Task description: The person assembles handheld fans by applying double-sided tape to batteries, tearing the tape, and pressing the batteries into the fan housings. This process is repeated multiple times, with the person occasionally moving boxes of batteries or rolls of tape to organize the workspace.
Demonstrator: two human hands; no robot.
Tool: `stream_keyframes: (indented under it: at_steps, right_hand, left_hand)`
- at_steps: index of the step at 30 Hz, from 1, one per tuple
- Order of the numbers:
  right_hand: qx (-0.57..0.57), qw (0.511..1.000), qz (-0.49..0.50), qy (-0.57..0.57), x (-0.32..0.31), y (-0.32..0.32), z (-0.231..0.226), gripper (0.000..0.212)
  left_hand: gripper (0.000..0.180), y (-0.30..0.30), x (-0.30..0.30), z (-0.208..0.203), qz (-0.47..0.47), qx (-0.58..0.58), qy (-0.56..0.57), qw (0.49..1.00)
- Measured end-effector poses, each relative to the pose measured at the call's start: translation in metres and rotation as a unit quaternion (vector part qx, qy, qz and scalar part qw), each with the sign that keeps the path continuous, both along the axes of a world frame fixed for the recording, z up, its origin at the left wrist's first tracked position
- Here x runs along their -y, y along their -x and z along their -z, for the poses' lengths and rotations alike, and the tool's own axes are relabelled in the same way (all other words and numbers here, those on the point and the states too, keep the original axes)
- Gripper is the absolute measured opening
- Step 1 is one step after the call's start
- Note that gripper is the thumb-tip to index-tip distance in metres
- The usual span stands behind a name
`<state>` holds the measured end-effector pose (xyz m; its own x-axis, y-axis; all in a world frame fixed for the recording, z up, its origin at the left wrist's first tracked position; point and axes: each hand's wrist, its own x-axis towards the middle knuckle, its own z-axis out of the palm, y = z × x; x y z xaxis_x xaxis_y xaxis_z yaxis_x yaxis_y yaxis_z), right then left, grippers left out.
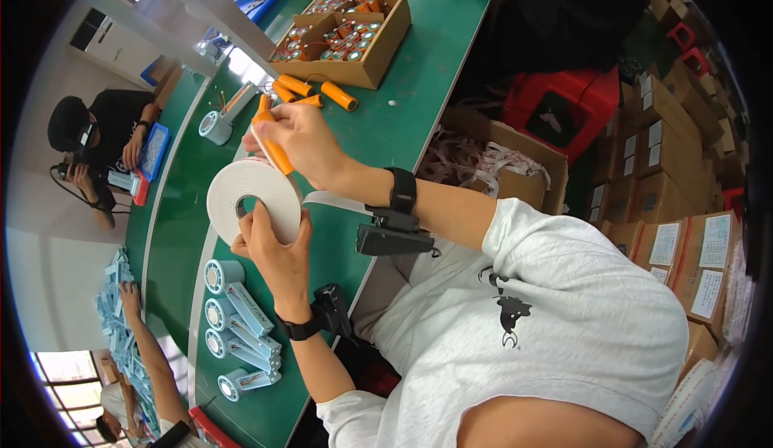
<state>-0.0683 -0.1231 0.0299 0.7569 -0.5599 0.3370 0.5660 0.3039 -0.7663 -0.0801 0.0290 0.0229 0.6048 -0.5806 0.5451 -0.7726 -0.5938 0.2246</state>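
Observation:
My left hand grips a large roll of white tape, with fingers hooked through its core. Just beyond it, my right hand pinches an orange cylindrical battery that touches the roll's upper edge. A pale strip lies along the battery under my thumb; its far end is hidden. Several more orange batteries lie loose on the green table past my right hand. A light-blue handheld fan body with exposed wires lies left of them. Several similar fan bodies are lined up nearer my left forearm.
A divided cardboard box of orange batteries stands on the green table. Beside the table are a carton of scrap strips, a red stool and stacked cartons. Co-workers sit around; one reaches into a blue pile.

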Motion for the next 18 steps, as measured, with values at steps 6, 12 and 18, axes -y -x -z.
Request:
stream_keyframes:
  at_steps: [6, 12, 18]
  right_hand:
    - [0.182, 0.955, 0.075, -0.224, 0.101, -0.004, -0.036, 0.02]
    - [0.16, 0.964, -0.212, -0.029, 0.068, 0.023, -0.023, 0.028]
    - [0.085, 0.951, -0.22, -0.202, 0.056, 0.031, 0.009, 0.032]
  left_hand:
    - [0.054, -0.004, 0.013, 0.016, 0.122, -0.018, -0.121, 0.985]
    - [0.044, -0.028, 0.032, 0.012, 0.096, -0.089, -0.184, 0.974]
    - [0.045, -0.045, 0.007, -0.015, 0.106, 0.047, -0.115, 0.987]
